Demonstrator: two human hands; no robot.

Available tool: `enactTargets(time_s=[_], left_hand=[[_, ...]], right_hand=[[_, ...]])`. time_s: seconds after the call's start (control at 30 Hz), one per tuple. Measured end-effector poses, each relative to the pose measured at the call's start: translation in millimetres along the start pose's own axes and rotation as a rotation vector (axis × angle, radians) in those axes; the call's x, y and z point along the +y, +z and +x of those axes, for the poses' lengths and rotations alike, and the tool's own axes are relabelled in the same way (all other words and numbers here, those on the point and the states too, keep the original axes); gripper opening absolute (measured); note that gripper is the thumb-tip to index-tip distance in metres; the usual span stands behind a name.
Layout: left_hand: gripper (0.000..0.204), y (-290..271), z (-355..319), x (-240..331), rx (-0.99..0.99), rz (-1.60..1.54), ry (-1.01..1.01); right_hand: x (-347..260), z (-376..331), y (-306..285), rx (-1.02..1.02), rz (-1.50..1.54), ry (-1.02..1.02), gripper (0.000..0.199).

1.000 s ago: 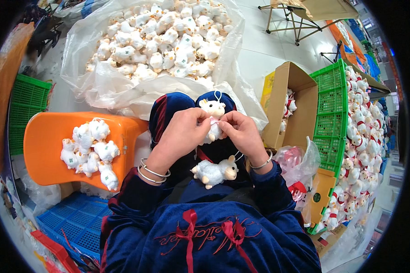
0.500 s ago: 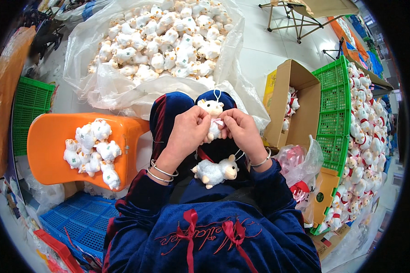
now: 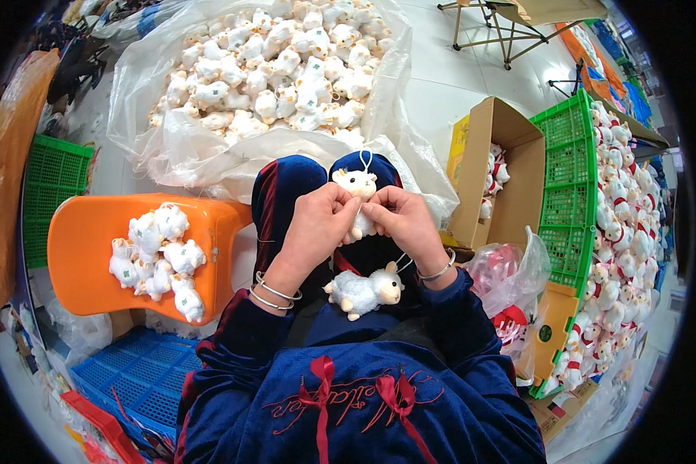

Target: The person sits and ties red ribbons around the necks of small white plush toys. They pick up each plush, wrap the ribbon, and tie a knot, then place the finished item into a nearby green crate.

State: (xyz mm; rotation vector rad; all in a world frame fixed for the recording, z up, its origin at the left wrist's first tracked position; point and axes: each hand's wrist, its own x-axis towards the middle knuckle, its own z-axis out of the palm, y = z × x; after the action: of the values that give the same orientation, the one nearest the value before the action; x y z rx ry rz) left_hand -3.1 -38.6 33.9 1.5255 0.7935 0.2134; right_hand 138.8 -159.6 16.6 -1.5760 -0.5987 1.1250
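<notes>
In the head view, a large clear plastic bag (image 3: 162, 158), opened wide on the floor beyond the knees, contains a heap of white plush toys (image 3: 278, 69). To the right, an open cardboard box (image 3: 522, 178) contains a few white toys with red trim (image 3: 496, 170). Next to it, a green crate (image 3: 564, 193) is filled with more white toys (image 3: 619, 240), many with red bands at the neck. A small clear bag (image 3: 527, 282) nearer the person contains red and pink items, kind not determinable. At left, an orange seat (image 3: 81, 243) carries a cluster of white toys (image 3: 158, 267). A blue crate (image 3: 135, 379) is located below it; its contents cannot be determined.

The held plush sheep (image 3: 356, 184) is upright between the hands, above the lap, its head showing over the fingers and a white loop rising from the top. The left hand (image 3: 317, 224) is closed, thumb and fingers pinched at the sheep's chest. The right hand (image 3: 404, 226) is likewise closed, pinching at the chest from the other side. Any small item between the fingertips cannot be made out. A second plush sheep (image 3: 363, 291) lies on the lap, just below the hands and apart from them, head toward the right.
</notes>
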Motion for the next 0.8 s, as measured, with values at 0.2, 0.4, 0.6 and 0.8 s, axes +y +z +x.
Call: enactTargets(time_s=[0.2,0.4,0.6,0.8], left_hand=[[0.015,3,-2,-8,0.027,0.015,0.061],[0.016,3,1,-15,0.066,0.091,0.118],[0.016,4,2,-14,0.08,0.112,0.133],[0.015,3,1,-14,0.094,0.113,0.14]], right_hand=[[0,0,-4,-0.001,0.181,0.07,0.015],[-3,-8,-9,-0.018,0.028,0.087,0.013],[-2,-11,-4,0.05,-0.174,-0.064,0.011],[5,-8,3,0.054,-0.045,-0.085,0.011]])
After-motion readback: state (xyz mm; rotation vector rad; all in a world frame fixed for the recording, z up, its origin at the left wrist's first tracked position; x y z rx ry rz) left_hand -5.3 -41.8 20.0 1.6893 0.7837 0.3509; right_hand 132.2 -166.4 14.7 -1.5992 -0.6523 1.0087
